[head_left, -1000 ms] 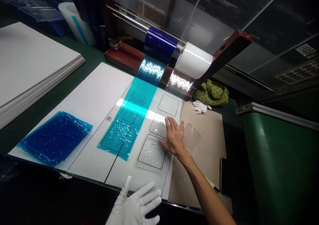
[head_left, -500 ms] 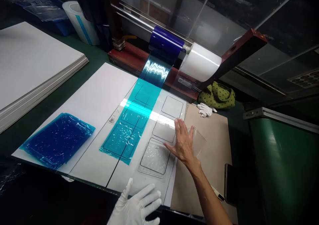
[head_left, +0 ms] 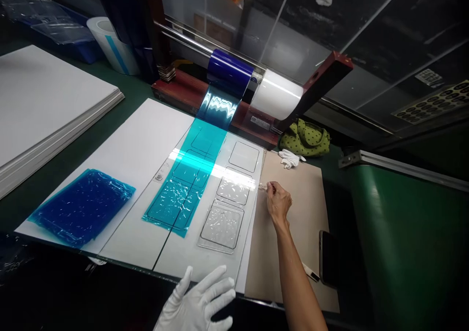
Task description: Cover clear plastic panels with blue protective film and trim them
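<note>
Shifted since the last look: my right bare hand (head_left: 278, 203) has pulled back off the clear panels and now sits over a brown cardboard sheet (head_left: 289, 253). Its fingers (head_left: 271, 188) are pinched closed on a small white scrap (head_left: 263, 187), too small to identify, just beside the edge of a white board (head_left: 128, 140). My left hand (head_left: 196, 299), in a white cotton glove, is spread open near the board's front edge. Wrinkled clear square panels (head_left: 222, 227) lie on that board, beside a strip of teal film (head_left: 179, 189) running from a dark blue roll (head_left: 230, 65).
</note>
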### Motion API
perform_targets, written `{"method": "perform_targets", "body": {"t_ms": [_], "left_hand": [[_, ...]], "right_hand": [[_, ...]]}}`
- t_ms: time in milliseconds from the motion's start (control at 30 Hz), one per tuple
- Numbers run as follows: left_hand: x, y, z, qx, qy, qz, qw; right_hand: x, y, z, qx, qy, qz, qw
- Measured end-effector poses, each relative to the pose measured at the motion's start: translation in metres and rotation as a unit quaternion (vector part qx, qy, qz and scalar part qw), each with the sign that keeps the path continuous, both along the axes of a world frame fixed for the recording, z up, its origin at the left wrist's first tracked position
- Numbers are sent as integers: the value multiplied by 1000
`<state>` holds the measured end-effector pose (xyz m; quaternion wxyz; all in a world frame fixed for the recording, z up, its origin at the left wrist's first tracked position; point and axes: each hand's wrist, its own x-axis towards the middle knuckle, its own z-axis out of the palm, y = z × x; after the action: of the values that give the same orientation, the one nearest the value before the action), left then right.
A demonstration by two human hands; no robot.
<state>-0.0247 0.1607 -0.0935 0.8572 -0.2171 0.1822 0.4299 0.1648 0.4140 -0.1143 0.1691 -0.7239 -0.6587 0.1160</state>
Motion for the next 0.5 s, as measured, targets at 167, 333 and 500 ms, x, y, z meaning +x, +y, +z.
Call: {"method": "perform_targets", "body": {"t_ms": [167, 333, 500], "left_hand": [[9, -4, 12, 141, 278, -53, 949], [33, 11, 57, 225, 575, -53, 785], [62, 8, 91, 373, 640, 17, 672]], "right_hand": [[12, -56, 48, 56, 175, 28, 983], [19, -138, 114, -14, 385, 53, 921], [41, -202, 140, -79, 640, 49, 763]]}}
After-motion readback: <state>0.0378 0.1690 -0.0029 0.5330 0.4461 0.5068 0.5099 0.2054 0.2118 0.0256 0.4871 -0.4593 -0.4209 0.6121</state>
